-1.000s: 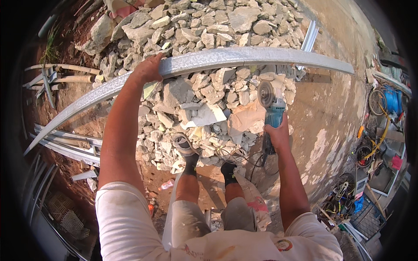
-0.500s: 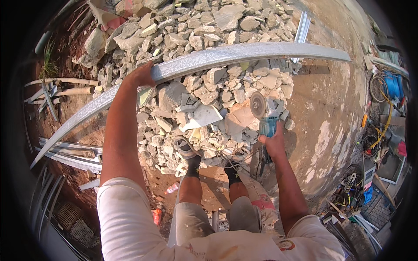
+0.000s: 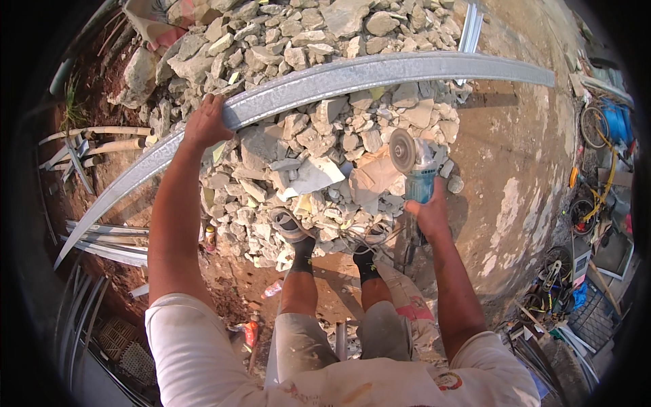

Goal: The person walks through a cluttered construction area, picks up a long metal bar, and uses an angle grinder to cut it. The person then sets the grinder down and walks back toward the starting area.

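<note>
My left hand is wrapped around a long galvanized metal channel, which spans the view over the rubble. The channel runs from the lower left to the upper right, bent by the lens. In my right hand is a teal angle grinder, gripped by its body with the disc toward the far side. The disc is apart from the channel, on the near side of it. Whether it spins I cannot tell.
Broken concrete rubble lies under the channel and around my feet. More metal channels and bamboo poles are at the left. A bicycle, a blue drum and scrap stand along the right. A cord trails near my right foot.
My left hand and the channel have shifted; the left hand sits further left, and the channel's middle is slightly farther away. The grinder stays nearly in place.
</note>
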The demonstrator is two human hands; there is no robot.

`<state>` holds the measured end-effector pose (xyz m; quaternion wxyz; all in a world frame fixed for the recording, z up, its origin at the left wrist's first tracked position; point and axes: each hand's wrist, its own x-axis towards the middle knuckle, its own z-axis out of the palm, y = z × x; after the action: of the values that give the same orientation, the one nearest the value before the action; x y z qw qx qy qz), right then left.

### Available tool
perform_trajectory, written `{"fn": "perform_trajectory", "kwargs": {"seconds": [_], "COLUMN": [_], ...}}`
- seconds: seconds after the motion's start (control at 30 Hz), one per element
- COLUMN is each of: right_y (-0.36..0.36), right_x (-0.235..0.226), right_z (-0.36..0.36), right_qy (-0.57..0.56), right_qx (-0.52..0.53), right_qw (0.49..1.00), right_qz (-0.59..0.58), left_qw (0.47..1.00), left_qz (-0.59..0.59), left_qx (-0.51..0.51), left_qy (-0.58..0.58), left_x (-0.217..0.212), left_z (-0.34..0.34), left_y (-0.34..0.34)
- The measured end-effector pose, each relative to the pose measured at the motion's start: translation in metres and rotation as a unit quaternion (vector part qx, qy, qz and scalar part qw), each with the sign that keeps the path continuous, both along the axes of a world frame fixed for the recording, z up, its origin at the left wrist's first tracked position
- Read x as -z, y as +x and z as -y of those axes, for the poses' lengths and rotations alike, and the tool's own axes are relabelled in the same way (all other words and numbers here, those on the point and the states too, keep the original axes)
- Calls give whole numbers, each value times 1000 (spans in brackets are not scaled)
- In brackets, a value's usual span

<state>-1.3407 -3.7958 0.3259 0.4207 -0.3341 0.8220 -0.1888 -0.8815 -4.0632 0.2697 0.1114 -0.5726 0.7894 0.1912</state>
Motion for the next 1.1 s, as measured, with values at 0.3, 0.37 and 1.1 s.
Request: {"fn": "perform_trajectory", "kwargs": {"seconds": [0.3, 0.37, 1.1], "right_y": [4, 4, -8], "right_x": [-7, -7, 13], "right_z": [2, 3, -6], "right_qy": [-14, -16, -44], "right_qx": [-13, -15, -34], "right_qw": [1000, 1000, 998], "right_qz": [8, 6, 19], "left_qw": [968, 971, 979], "left_qz": [35, 17, -15], "left_qx": [10, 16, -74], "left_qy": [-247, -236, -188], "left_x": [-4, -7, 23], "left_z": [-44, -42, -74], "left_y": [-7, -4, -14]}}
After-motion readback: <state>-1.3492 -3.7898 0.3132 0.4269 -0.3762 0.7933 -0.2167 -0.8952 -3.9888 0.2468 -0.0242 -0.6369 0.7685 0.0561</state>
